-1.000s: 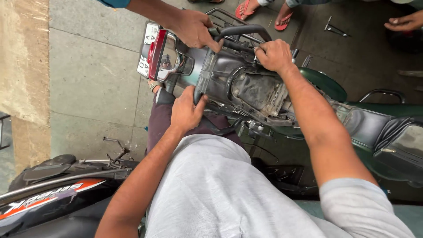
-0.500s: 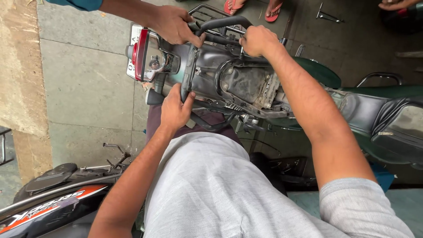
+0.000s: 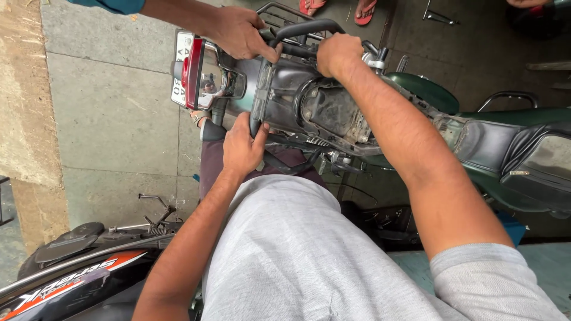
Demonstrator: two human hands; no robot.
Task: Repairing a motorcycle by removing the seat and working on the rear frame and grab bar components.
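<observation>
A green motorcycle lies below me with its seat off, showing the dirty black rear frame tray (image 3: 324, 110). My left hand (image 3: 241, 148) grips the near edge of the grey rear panel (image 3: 262, 104). My right hand (image 3: 338, 53) is closed around the black grab rail (image 3: 306, 28) on the far side. Another person's hand (image 3: 241, 32) reaches in from the top left and holds the same rail end near the red tail light (image 3: 193, 71). The lifted black seat (image 3: 505, 139) rests at the right.
A second black motorcycle with orange and white stripes (image 3: 77, 276) stands at the lower left, its foot lever (image 3: 157, 214) sticking out. Grey paving slabs (image 3: 113, 113) lie on the left. A bystander's feet in red sandals (image 3: 339, 9) stand beyond the bike.
The view has shifted so the bike's tail sits higher in frame. My left hand slid up to grip the panel edge. My right hand and the other person's hand stay on the rail.
</observation>
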